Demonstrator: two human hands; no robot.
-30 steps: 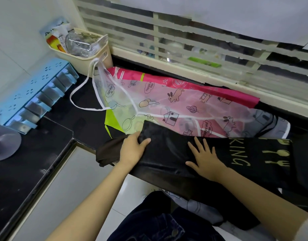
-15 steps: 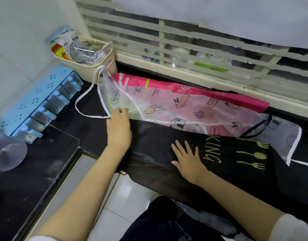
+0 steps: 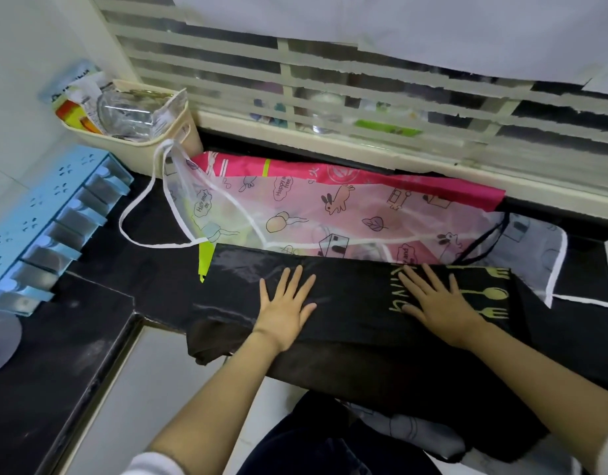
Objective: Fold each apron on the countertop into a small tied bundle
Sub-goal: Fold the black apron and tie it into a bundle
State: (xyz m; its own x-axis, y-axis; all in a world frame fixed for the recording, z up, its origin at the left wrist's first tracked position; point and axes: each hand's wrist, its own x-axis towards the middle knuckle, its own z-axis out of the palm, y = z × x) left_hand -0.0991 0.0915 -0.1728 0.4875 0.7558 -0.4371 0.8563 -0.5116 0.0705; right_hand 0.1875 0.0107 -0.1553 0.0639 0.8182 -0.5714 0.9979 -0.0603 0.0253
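The left hand [image 3: 285, 310] and right hand [image 3: 439, 303] are both lying flat with fingers straight and spread, pressing down on the black apron [image 3: 357, 303] and gripping nothing. That apron is lying as a long folded band along the front edge of the table [image 3: 90, 330], and a lower flap is hanging off the edge below the hands. The right hand is covering part of the gold lettering, while the left is resting toward the band's left end. Just behind the black apron, a clear apron [image 3: 295, 214] with cartoon prints is lying over a pink apron [image 3: 398, 181]. Its white strap is looping off to the left. Further behind and to the left, a cream bin [image 3: 152, 145] is sitting in the corner.

The step in hand looks like smoothing the lengthwise fold. The next move is likely calling for folding or rolling one end toward the other while holding the layers aligned. A thin black cord [image 3: 480, 244] is showing behind the band's right end. It is probably this apron's tie, and if so it would serve for the knot.
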